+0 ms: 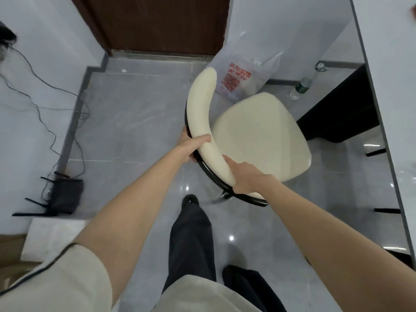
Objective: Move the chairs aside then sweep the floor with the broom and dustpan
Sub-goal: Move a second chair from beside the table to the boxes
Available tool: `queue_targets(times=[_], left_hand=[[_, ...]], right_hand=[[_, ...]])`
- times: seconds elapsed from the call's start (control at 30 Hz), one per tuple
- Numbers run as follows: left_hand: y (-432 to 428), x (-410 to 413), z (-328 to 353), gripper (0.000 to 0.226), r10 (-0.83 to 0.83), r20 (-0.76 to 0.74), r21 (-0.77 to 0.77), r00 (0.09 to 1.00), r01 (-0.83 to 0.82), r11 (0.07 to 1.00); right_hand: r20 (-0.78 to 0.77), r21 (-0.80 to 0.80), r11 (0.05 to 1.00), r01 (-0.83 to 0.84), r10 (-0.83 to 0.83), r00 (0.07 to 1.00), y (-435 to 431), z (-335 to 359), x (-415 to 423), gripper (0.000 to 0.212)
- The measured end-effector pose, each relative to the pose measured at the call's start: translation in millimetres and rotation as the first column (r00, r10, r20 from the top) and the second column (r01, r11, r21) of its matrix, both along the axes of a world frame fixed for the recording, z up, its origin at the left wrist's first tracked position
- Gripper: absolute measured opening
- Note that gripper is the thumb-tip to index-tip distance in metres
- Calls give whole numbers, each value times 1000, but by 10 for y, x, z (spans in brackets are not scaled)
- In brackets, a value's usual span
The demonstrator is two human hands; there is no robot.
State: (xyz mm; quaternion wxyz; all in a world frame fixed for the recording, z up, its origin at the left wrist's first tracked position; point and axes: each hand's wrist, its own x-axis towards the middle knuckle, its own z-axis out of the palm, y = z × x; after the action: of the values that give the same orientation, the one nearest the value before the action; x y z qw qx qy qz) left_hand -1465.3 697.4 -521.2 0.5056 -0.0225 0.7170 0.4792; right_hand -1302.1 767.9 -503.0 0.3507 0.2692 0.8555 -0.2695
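A cream padded chair (258, 134) with a curved backrest and black metal frame stands on the grey tiled floor in the middle of the view. My left hand (191, 147) grips the backrest near its middle, thumb over the top. My right hand (245, 176) grips the same backrest further toward its near end. The seat faces away toward the white table. No broom or dustpan is in view.
A white table (387, 86) with black legs runs along the right. A printed white plastic bag (238, 79) and a green-capped bottle (300, 87) sit behind the chair. A black router (65, 195) with cables lies at the left wall. A brown door (157, 23) is ahead.
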Motion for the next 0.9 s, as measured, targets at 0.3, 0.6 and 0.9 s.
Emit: queue_targets(times=[0.3, 0.6, 0.9], left_hand=[[-1028, 1646, -60, 75, 285, 48, 22, 957, -287, 958], [-2208, 2729, -178, 68, 524, 85, 57, 847, -529, 846], [-3549, 3694, -308, 85, 563, 257, -45, 786, -572, 819]], right_hand=[[-6, 93, 975, -201, 202, 979, -518, -49, 1377, 93], [14, 204, 903, -378, 383, 924, -1408, -263, 2109, 90], [21, 348, 794, -499, 525, 851, -2678, -340, 2949, 60]])
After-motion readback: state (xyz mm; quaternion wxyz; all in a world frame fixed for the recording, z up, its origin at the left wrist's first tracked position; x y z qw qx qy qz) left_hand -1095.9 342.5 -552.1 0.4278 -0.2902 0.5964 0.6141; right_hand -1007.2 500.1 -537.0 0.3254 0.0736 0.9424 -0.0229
